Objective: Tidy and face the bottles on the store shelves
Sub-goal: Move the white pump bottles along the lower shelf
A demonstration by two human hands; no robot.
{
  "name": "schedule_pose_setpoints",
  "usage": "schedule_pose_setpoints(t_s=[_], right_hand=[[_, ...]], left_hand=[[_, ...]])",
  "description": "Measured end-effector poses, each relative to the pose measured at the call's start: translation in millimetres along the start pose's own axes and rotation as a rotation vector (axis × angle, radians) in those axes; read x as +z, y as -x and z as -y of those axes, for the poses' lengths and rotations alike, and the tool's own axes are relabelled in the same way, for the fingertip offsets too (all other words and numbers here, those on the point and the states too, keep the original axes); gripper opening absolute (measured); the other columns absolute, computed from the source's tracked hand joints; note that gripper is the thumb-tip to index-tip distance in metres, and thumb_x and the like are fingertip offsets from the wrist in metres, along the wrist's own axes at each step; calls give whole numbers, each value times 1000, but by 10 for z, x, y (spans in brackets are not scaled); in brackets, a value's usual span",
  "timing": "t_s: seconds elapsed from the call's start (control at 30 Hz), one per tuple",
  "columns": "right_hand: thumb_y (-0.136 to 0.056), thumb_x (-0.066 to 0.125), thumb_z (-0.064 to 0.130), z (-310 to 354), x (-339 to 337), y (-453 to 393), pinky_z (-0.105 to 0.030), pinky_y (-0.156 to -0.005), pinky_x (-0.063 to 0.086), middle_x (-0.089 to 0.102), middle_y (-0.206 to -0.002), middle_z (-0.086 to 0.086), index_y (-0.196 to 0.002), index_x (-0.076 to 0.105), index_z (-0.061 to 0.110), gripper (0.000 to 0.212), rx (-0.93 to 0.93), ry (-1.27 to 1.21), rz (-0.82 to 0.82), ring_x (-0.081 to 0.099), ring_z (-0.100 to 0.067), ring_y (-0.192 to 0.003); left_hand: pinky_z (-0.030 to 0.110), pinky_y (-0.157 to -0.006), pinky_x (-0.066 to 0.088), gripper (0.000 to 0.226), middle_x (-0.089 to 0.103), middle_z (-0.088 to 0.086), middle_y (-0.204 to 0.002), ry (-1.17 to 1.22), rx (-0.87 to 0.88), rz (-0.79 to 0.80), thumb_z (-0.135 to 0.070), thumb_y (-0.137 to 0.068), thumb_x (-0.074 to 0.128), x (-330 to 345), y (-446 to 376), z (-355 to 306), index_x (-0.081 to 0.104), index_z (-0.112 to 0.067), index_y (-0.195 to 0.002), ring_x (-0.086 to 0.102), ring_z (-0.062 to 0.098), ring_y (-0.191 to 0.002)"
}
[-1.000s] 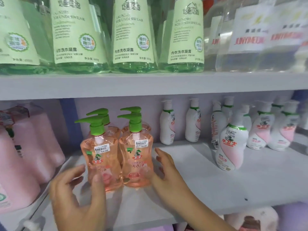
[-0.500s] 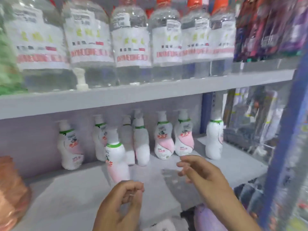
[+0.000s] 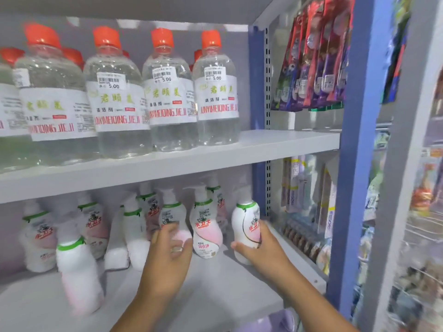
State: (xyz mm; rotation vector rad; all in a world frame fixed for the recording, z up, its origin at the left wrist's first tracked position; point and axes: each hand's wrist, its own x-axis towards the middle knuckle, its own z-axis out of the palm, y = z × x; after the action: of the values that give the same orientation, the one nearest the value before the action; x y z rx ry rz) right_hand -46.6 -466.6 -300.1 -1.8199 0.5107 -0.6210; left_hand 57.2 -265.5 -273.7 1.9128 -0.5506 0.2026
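Observation:
Several small white-and-pink pump bottles with green collars stand on the lower grey shelf (image 3: 215, 291). My right hand (image 3: 260, 248) grips the rightmost bottle (image 3: 245, 216) near the blue upright. My left hand (image 3: 167, 257) grips another white-and-pink bottle (image 3: 171, 215) just left of it. Between the two stands a label-forward bottle (image 3: 206, 231). One bottle (image 3: 76, 271) stands alone nearer the shelf's front at the left, blurred.
The upper shelf (image 3: 167, 164) carries several large clear bottles with orange caps (image 3: 167, 92). A blue upright post (image 3: 354, 164) bounds the shelves on the right. Hanging packets (image 3: 311, 61) and stacked goods fill the neighbouring bay.
The view has swung right, away from the orange pump bottles. Both hands have reached forward from the shelf's front and taken hold of two white-and-pink bottles.

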Motion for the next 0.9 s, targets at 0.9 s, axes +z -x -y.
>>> schedule_pose_setpoints(t_s=[0.9], right_hand=[[-73, 84, 39, -150, -169, 111, -27, -85, 53, 64, -111, 18, -115, 58, 42, 50, -153, 47, -172, 62, 2, -101]], left_hand=[[30, -91, 56, 34, 73, -25, -99, -44, -10, 292, -29, -84, 72, 692, -98, 101, 55, -37, -112, 69, -8, -90]])
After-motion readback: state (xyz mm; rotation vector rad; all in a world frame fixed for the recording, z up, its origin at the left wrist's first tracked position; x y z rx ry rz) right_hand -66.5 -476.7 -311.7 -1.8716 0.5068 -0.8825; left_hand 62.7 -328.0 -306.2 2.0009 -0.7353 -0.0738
